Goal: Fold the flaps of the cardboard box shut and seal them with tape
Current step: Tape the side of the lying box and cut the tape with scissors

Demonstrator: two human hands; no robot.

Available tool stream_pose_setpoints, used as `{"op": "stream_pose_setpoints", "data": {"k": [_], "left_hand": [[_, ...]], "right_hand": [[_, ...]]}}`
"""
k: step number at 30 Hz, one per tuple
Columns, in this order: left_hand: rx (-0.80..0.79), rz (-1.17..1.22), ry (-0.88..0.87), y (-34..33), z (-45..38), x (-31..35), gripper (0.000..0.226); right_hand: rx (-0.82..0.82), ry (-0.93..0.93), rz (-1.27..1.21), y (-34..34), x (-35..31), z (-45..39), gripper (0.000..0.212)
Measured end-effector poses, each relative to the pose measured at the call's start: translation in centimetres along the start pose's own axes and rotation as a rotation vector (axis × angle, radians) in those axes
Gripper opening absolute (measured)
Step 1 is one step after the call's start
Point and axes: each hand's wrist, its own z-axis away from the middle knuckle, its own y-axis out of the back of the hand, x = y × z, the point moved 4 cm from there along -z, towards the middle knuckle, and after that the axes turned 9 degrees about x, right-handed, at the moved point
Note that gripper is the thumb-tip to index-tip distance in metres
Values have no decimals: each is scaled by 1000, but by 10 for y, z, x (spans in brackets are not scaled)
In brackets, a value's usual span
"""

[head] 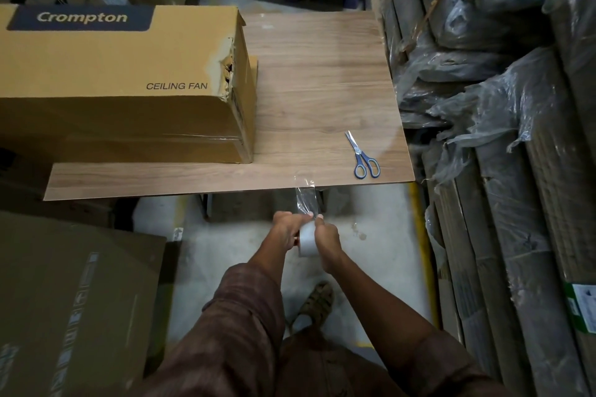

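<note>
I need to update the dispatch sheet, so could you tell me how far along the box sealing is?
Done: the near side of the cardboard box already shows clear tape. In hand: left hand and right hand hold the tape roll, a strip stuck to the table edge. Left: cutting with the scissors and taping the torn end.

The scene is dim overall, with a pool of brighter light falling on the middle of the wooden tabletop point(322, 90) and the top of the cardboard box point(129, 58), whose print reads sharply. The corners fall off into heavy darkness, most of all at lower left and along the right side. The box throws a soft shadow down its near face. Faint glare shows on the plastic wrapping point(483, 100) at right. Straight edges bow outward from wide-angle distortion, and the sleeves point(245, 316) nearest the camera look soft.
</note>
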Motion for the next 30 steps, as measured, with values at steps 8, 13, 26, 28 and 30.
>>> {"op": "stream_pose_setpoints", "data": {"k": [8, 13, 26, 28, 30], "left_hand": [[10, 208, 12, -1, -3, -20, 45], [23, 183, -24, 8, -8, -17, 44], [46, 86, 3, 1, -4, -12, 23], [32, 86, 13, 0, -3, -11, 21], [14, 95, 35, -1, 0, -11, 20]], "right_hand": [[523, 272, 332, 52, -38, -19, 39], [542, 612, 334, 79, -90, -47, 22], [599, 572, 651, 98, -127, -79, 36], [563, 595, 610, 100, -128, -82, 31], [507, 583, 554, 100, -130, -86, 25]]}}
